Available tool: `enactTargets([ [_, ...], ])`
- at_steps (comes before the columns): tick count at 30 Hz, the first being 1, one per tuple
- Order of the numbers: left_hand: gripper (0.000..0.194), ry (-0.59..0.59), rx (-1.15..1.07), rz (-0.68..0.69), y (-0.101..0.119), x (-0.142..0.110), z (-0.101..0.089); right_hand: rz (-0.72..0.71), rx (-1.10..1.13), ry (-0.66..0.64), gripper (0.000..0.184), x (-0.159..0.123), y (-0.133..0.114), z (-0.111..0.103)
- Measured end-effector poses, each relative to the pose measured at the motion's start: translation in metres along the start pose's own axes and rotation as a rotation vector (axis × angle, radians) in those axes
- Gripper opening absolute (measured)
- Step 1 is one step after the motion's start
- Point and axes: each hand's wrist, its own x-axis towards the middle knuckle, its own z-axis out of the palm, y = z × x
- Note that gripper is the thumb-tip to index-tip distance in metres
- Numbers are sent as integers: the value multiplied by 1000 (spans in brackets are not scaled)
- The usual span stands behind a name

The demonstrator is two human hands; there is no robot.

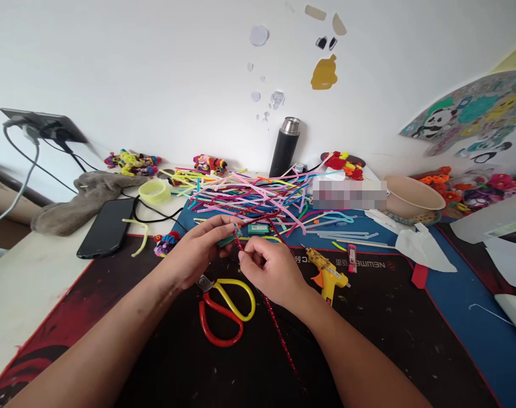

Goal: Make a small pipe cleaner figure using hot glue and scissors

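Note:
My left hand [207, 246] pinches a small multicoloured piece [237, 230], partly covered by the fingers, so its kind is unclear. Close beside it, my right hand [275, 269] is closed on a glittery red pipe cleaner [275, 320]. One end of this strand reaches the piece at my left fingertips; the other trails down over the dark mat. Below my hands lie scissors [221, 334] with one red and one yellow handle loop, their blades partly hidden under my left hand. A yellow glue gun [332, 273] rests to the right of my right hand.
A heap of coloured pipe cleaners [245, 190] spreads behind my hands. A black thermos [284, 148] stands at the wall. On the left are a phone [105, 228] and a yellow tape roll [155, 193]; a beige bowl [415, 195] is on the right.

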Motion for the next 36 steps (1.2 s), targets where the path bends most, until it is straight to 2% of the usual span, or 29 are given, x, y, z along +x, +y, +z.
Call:
enactTargets([
  [21, 21, -27, -172, -60, 3, 2, -5, 58, 48, -38, 23, 2, -2, -4],
  [29, 20, -83, -239, -100, 5, 2, -5, 60, 49, 2, 24, 4, 3, -6],
  [33, 17, -49, -221, -94, 5, 1, -3, 95, 70, -8, 21, 4, 7, -5],
  [36, 14, -19, -213, -86, 5, 1, -2, 153, 172, -32, 19, 5, 10, -2],
])
